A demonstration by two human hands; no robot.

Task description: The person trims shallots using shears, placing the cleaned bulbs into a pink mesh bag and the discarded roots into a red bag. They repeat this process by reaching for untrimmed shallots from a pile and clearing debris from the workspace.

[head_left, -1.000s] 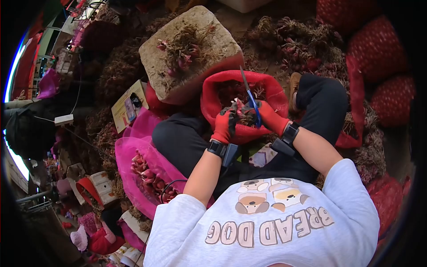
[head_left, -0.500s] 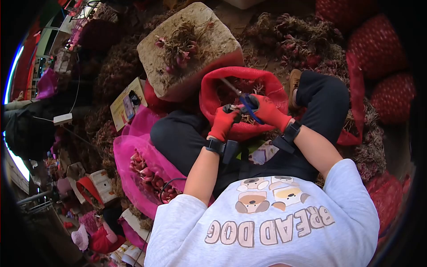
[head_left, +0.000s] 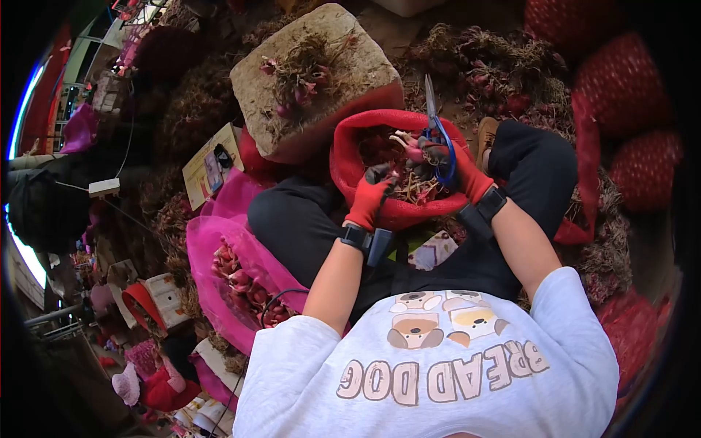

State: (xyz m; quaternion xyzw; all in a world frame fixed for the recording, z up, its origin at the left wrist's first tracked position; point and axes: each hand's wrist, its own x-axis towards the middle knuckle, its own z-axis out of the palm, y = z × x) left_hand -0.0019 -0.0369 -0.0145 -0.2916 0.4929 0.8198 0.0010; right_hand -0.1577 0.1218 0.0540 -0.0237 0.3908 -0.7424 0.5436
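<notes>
3 bulging red mesh sacks (head_left: 624, 86) at upper right; contents not readable through the weave. Pink mesh bag (head_left: 207, 252), left of the person's legs, slumped, long axis running from upper left to lower right; loose red bulbs (head_left: 241, 281) visible in it. Pale rough block (head_left: 255, 87) beyond the left knee, carrying 1 tangled bunch (head_left: 303, 69) of bulbs and dry stalks on its top face. Red bag (head_left: 342, 150) between the legs, mouth open and facing up, rim rolled into a thick ring; dry trimmings (head_left: 420, 191) and some reddish bits inside, deeper part too dark to read. Yellow card (head_left: 196, 179) left of the block, phone on it.

2 gloved hands at the red bag's mouth. Right hand (head_left: 467, 174): closed around the blue handles of the scissors (head_left: 431, 102), fingertips also on 1 pink bulb (head_left: 414, 151). Left hand (head_left: 371, 196): fingers curled, tips together beside a small pale-pink bit; cannot tell if it's gripped.

Scissors: over the bag's right side, long axis roughly fore-aft, tips pointing away from the person and slightly left, handle loops nearer the body. Pink bulb: over the bag's opening, left of the scissors, long axis diagonal, pale stem ends aimed away and left, round end toward the right hand.
</notes>
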